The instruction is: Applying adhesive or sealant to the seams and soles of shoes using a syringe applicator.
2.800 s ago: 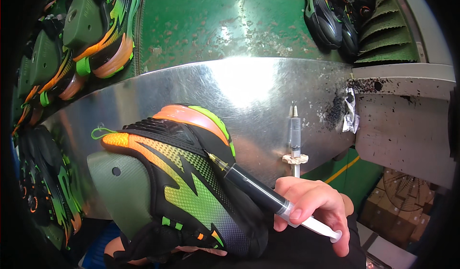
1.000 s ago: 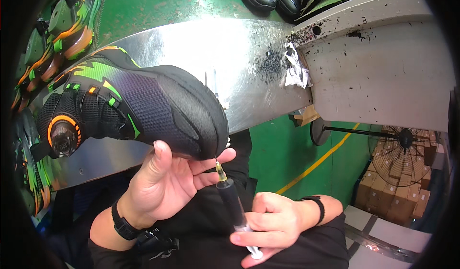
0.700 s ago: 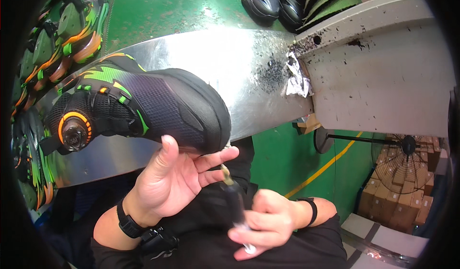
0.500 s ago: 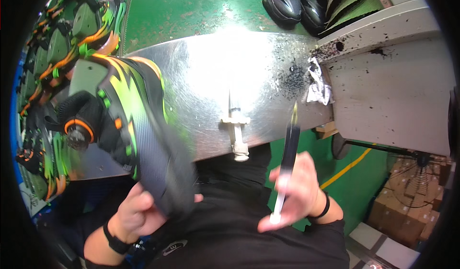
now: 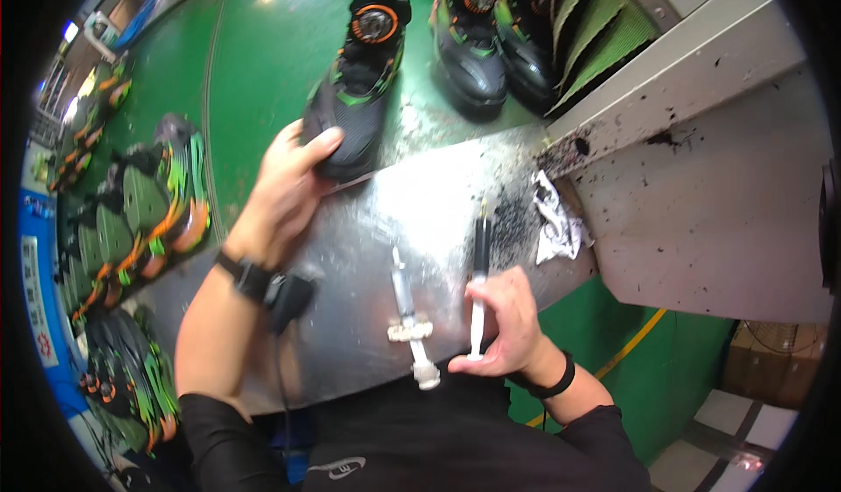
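Observation:
My left hand (image 5: 293, 172) reaches forward with its thumb and fingers closed around the toe of a black shoe (image 5: 355, 111) with green trim and an orange-ringed dial. The shoe's heel points away from me over the green surface. In my right hand (image 5: 508, 317), above the metal plate (image 5: 350, 247), is a syringe (image 5: 481, 251) of black liquid, its tip pointing away and the thumb at the white plunger's end. A second syringe (image 5: 402, 290) with clear-grey contents and a whitish, crusted flange lies on the plate, left of that hand.
Two black shoes (image 5: 473, 58) stand at the far side beside green slatted dividers (image 5: 604, 32). A crumpled white cloth (image 5: 559, 229) lies against a grey, black-stained panel (image 5: 701, 185). Several green-and-orange shoes (image 5: 131, 203) line the left. A black corded device (image 5: 289, 299) hangs by my left wrist.
My left hand has carried the shoe from near my body forward to the green surface, turning its toe toward me. My right hand, still holding the syringe, has shifted slightly forward and left.

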The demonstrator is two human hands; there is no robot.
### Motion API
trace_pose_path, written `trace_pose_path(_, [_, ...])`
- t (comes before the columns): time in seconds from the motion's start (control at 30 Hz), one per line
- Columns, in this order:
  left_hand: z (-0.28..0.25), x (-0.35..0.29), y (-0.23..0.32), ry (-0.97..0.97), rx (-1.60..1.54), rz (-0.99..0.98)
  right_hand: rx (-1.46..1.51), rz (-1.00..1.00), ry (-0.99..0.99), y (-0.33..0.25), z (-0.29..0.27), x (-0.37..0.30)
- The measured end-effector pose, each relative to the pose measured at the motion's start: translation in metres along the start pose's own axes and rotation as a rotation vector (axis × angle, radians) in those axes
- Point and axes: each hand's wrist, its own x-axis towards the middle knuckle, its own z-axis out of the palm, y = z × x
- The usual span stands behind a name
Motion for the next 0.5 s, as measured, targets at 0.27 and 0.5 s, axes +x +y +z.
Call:
trace_pose_path(0.27, [-0.009, 0.023, -0.004, 0.080, 0.343, -0.106, 0.026, 0.097, -0.022, 0.001, -0.001, 0.002])
trace_pose_path(0.5, [-0.120, -0.170, 0.036, 0.717, 0.622, 0.271, 0.098, 0.083, 0.018, 0.005, 0.001, 0.000])
